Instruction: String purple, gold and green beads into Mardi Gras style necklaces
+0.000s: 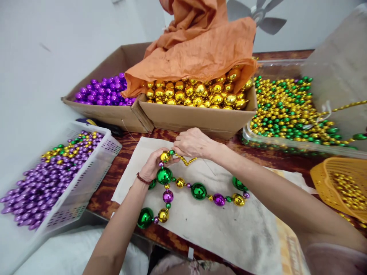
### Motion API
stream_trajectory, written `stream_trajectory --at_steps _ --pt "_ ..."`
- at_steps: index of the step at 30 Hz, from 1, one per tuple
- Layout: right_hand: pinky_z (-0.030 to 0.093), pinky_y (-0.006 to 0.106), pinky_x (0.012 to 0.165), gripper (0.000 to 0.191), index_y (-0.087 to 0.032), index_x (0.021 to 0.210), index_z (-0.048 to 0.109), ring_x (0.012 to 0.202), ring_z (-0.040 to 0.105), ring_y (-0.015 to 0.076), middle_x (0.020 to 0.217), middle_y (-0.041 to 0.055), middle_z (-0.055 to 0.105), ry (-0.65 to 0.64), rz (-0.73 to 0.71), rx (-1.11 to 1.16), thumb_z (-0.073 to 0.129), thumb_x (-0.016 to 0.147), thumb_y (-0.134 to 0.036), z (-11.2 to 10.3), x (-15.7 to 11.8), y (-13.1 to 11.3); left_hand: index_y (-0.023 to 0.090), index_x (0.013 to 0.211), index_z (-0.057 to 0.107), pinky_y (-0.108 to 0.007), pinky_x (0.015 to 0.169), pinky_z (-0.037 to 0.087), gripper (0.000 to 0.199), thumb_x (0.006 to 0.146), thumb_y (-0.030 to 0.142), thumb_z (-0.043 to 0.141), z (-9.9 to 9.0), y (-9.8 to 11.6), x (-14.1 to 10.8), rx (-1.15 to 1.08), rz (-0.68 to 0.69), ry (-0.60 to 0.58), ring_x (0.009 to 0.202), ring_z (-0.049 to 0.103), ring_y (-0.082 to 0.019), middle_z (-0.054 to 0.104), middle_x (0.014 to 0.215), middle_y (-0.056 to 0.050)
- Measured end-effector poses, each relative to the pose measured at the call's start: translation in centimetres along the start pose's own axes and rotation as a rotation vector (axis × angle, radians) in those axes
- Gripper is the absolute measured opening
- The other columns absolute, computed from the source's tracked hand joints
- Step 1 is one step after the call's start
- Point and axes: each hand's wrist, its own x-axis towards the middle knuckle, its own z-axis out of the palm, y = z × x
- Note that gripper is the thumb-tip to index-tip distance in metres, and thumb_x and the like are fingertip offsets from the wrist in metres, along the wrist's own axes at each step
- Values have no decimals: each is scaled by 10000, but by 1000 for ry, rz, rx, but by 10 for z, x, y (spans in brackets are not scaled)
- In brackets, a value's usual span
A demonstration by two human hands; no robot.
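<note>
My left hand (153, 164), with a dark red bead bracelet at its wrist, is closed around the upper end of a bead garland (198, 191) strung from green, gold and purple balls. A large gold bead (165, 156) and a small green bead (171, 152) show at its fingers. My right hand (192, 143) is pinched just above and right of them; what its fingertips grip is hidden. Below it hangs a short string of small gold beads (187, 162). The garland lies over a white sheet (229, 236), with one branch toward me and one stretching right under my right forearm.
Behind my hands, cardboard boxes (197, 118) hold purple balls (104, 89) and gold balls (200, 89) under orange cloth (197, 53). A white basket (86, 183) of beads stands left. At right are a clear bin (301, 147) of gold and green beads and a yellow basket (321, 183).
</note>
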Motion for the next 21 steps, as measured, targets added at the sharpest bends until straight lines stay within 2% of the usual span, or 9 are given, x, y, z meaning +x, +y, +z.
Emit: stream_trajectory --at_steps 7,14,21 --pt "255 317 613 441 -147 877 711 773 560 200 884 109 730 -38 42 12 342 1054 -312 1 -1 3 141 843 695 -520 983 555 258 742 376 736 1 1 -1 10 -2 8 865 716 -241 696 722 -35" --pt "254 316 617 572 -154 881 690 792 572 203 873 104 712 -6 46 40 250 1078 -462 8 -2 7 138 832 688 -515 989 554 214 759 337 714 0 -1 1 -6 -11 25 855 716 -231 699 716 -33" --pt "261 320 618 452 -139 828 711 756 582 202 850 117 735 -35 74 84 340 1036 -291 4 1 2 148 827 688 -504 968 567 219 747 346 733 -1 0 2 5 -30 22 881 726 -253 714 769 -40"
